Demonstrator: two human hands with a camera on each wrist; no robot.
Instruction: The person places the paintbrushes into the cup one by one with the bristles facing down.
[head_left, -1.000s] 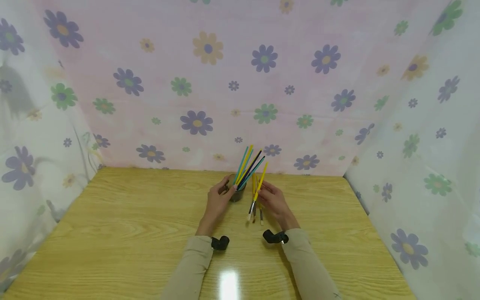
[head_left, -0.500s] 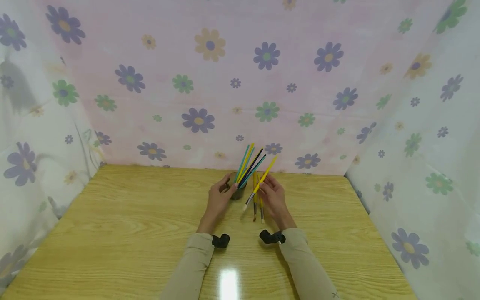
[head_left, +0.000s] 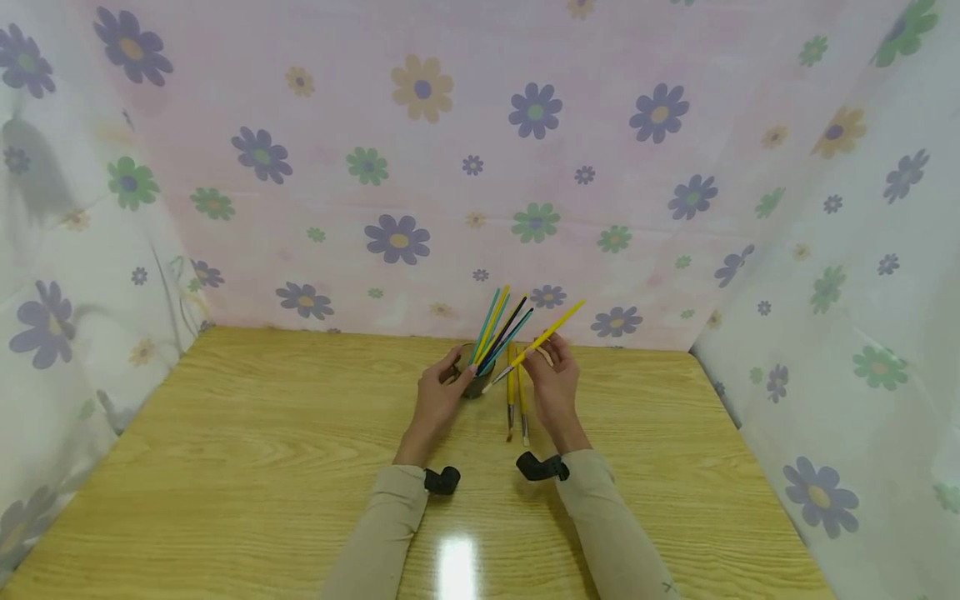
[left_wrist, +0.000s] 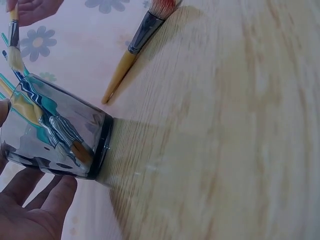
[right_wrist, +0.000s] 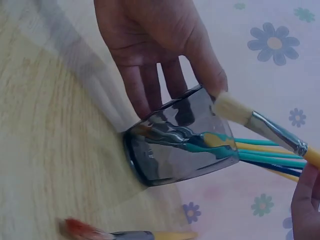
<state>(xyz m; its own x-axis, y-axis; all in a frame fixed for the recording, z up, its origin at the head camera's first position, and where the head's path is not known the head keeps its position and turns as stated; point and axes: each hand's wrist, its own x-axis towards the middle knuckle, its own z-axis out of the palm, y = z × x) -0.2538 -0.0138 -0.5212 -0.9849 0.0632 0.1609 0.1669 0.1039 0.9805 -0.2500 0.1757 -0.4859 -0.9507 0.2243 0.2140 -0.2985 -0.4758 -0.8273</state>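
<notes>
My left hand (head_left: 437,408) holds a smoky clear glass (right_wrist: 170,160), thumb on one side and fingers on the other, its base right at the tabletop. Several paintbrushes with teal, yellow and dark blue handles (head_left: 498,333) stand in the glass, bristles down and leaning right. Between its fingertips my right hand (head_left: 557,392) pinches a yellow-handled paintbrush (head_left: 555,326). That brush slants, its pale bristles (right_wrist: 232,107) close by the glass rim. Two more yellow-handled brushes lie between the hands: one with reddish-brown bristles (head_left: 510,434), the other with pale bristles (head_left: 525,440).
The wood-grain table (head_left: 262,450) spreads out on both sides of the hands. Behind it hangs a pink flowered cloth (head_left: 450,192), with white flowered cloth (head_left: 840,333) along the sides. Black wrist cameras (head_left: 442,481) sit below the hands.
My right hand has tilted the yellow brush flatter, swinging its handle end to the right and its bristles up and left toward the glass. My left hand keeps holding the glass.
</notes>
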